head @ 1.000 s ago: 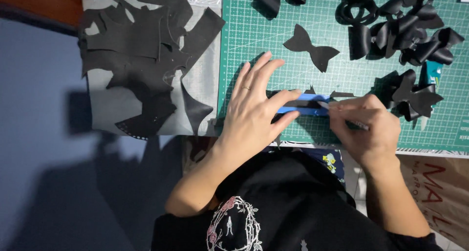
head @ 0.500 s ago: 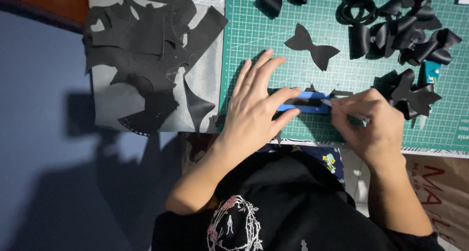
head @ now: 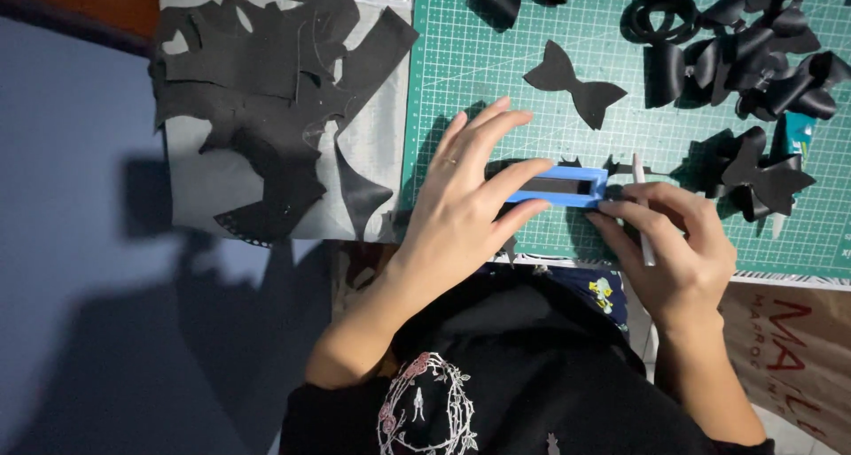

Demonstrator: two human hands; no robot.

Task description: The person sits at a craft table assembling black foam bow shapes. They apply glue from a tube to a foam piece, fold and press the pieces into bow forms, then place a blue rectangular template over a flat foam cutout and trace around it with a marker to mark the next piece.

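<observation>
blue template (head: 560,186) on the green mat (head: 479,65), pinned under the spread fingers of the left hand (head: 465,198); right hand (head: 678,251) beside it, fingers clamped on a white pen (head: 642,216); farther off, a black bow cutout (head: 574,84).

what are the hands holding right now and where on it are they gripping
The right hand holds a thin white pen-like tool around its middle. The left hand presses its fingers on the blue rectangular template, pinning it rather than lifting.

left hand (head: 465,202): frame centre, palm down, fingers spread flat, pressing | right hand (head: 678,251): lower right, fingers curled in a pen-like grip
</observation>
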